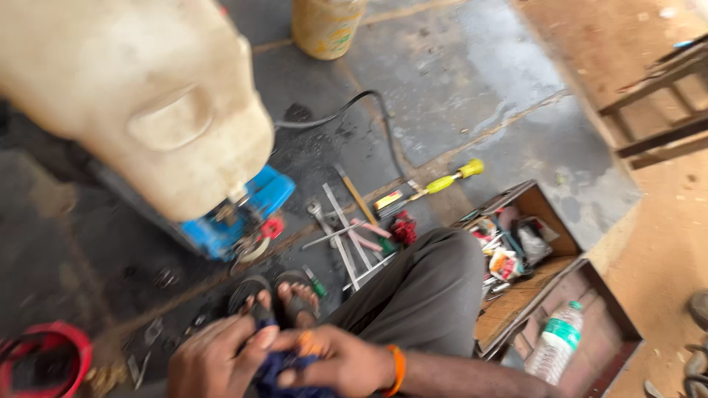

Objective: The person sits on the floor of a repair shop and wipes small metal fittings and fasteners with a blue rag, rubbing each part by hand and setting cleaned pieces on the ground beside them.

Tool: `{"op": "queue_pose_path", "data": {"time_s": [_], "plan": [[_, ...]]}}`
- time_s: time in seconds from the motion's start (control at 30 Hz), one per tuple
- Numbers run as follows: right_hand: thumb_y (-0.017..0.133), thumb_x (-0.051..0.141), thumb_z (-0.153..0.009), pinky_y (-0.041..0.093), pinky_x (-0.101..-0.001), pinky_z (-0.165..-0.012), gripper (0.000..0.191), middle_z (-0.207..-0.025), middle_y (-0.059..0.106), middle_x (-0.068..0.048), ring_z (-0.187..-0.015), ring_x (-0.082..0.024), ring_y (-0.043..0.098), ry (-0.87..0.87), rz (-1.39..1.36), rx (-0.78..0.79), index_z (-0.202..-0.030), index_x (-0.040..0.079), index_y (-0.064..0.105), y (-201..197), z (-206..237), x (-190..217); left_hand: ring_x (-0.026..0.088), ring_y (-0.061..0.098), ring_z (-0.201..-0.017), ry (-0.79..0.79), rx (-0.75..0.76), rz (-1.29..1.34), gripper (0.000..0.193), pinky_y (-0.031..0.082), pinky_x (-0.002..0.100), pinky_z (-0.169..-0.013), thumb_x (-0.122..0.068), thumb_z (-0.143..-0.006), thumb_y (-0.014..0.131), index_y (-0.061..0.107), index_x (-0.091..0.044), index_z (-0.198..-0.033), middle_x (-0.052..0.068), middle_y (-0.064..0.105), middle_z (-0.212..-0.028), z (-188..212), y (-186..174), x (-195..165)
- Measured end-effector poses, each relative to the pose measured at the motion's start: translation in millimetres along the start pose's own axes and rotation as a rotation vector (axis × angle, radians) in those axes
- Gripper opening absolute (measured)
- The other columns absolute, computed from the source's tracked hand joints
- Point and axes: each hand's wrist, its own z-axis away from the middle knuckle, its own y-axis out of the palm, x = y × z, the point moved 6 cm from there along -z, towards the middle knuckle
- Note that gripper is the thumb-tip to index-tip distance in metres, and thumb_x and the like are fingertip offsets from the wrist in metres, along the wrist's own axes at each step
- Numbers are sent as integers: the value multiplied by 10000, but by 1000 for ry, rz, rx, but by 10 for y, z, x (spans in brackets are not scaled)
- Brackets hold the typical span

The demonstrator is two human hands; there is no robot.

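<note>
Both hands meet low in the view over a dark blue cloth [284, 372], which lies bunched under and between the fingers. The left hand [214, 354] curls its fingers around a small dark part [262, 315] that stands up just above the fingertips, and the right hand [343, 361], with an orange band [398, 368] at the wrist, presses its closed fingers onto the cloth. Just beyond the fingers rest sandalled feet [280, 295]. Farther out from them sits a blue machine [240, 214] under a cream plastic tank [140, 96], with loose tools [354, 228] to the right of it; blur hides finer detail
</note>
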Motion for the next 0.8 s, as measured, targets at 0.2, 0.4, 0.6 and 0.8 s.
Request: {"op": "queue_pose_path", "data": {"time_s": [0.2, 0.4, 0.6, 0.8], "plan": [[691, 32, -959, 562, -387, -683, 472, -1027, 653, -148, -752, -234, 671, 541, -1088, -76, -1393, 38, 504, -55, 397, -399, 325, 682, -943, 629, -201, 26, 560, 570, 461, -863, -633, -939, 613, 632, -74, -962, 95, 642, -954, 36, -401, -628], [725, 6, -875, 551, -361, -739, 343, -1031, 723, -97, -838, -217, 680, 103, 108, -231, -1206, 47, 640, -316, 136, 17, 131, 645, -763, 133, 70, 497, 587, 523, 312, -666, -639, -975, 549, 639, -60, -1008, 21, 639, -857, -68, -471, -356], [800, 40, -770, 526, -381, -742, 374, -1058, 667, -81, -876, -300, 643, -302, 932, -55, -1130, 78, 703, -129, -72, 605, 47, 567, -756, -85, 200, 852, 400, 506, 258, -660, -423, -956, 710, 638, -42, -1056, -15, 624, -839, 112, -414, -289], [800, 47, -714, 531, -381, -730, 449, -1091, 688, -80, -924, -297, 659, -319, 964, 15, -1152, 90, 710, -71, -87, 618, 52, 574, -747, -54, 195, 924, 357, 503, 256, -674, -338, -933, 778, 618, -45, -1059, -10, 615, -821, 183, -420, -309]]}}
